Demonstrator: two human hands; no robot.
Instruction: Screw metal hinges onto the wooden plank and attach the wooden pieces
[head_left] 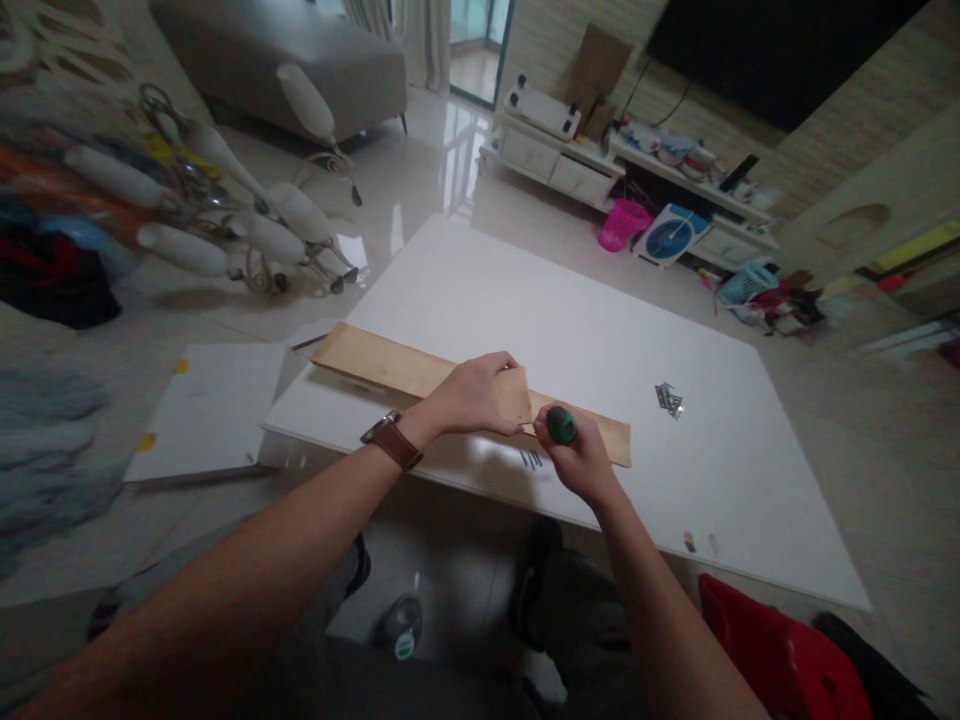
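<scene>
A long tan wooden strip (390,362) lies across the near part of a big white panel (570,330). My left hand (469,395), a brown watch on its wrist, curls over a small tan wooden block (514,392) standing on the strip. My right hand (577,460) is wrapped round a screwdriver with a green and black handle (561,425), held upright against the strip beside the block. Its tip is hidden. A few dark screws (529,460) lie on the panel just below my hands.
A small pile of metal fittings (669,399) lies on the panel to the right. A smaller white board (210,405) lies on the floor to the left. A chandelier (225,200) rests on the floor behind it. A red stool (780,650) stands near right.
</scene>
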